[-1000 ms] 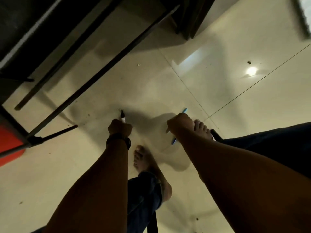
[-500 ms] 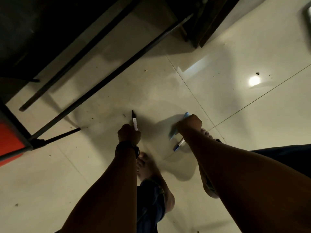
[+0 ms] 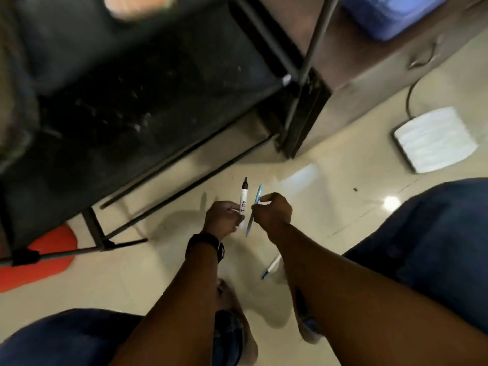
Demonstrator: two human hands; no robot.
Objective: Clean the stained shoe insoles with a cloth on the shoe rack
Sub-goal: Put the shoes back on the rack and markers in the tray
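Left hand (image 3: 221, 220) and right hand (image 3: 273, 212) are held close together low over the pale tiled floor (image 3: 158, 273), each one closed on a writing tool.

At the far left, an orange flat thing (image 3: 39, 257) lies on the floor, partly under a dark metal bar. Above it and to the right stands the shoe rack (image 3: 158, 88): a black shelf in a dark metal frame, which fills the upper left of the view. On its top edge there is a blurred pale orange shape (image 3: 137, 6); I cannot tell what it is.

Below the rack, the left hand, with a black watch (image 3: 208, 245) on its wrist, grips a white marker (image 3: 244, 196). The marker's black tip points away from the person, and there is handwriting on its body. Just beside it, the right hand pinches a light blue pen (image 3: 254, 207) between thumb and fingers, almost parallel to the marker. Whether the two tools touch, I cannot tell.

Nearer to the person, a second pen (image 3: 270, 266) lies on the floor beside the right forearm. Further right, a white ribbed object (image 3: 433, 138) with a grey cable rests on the floor, and a blue container (image 3: 390, 14) is in the upper right corner.
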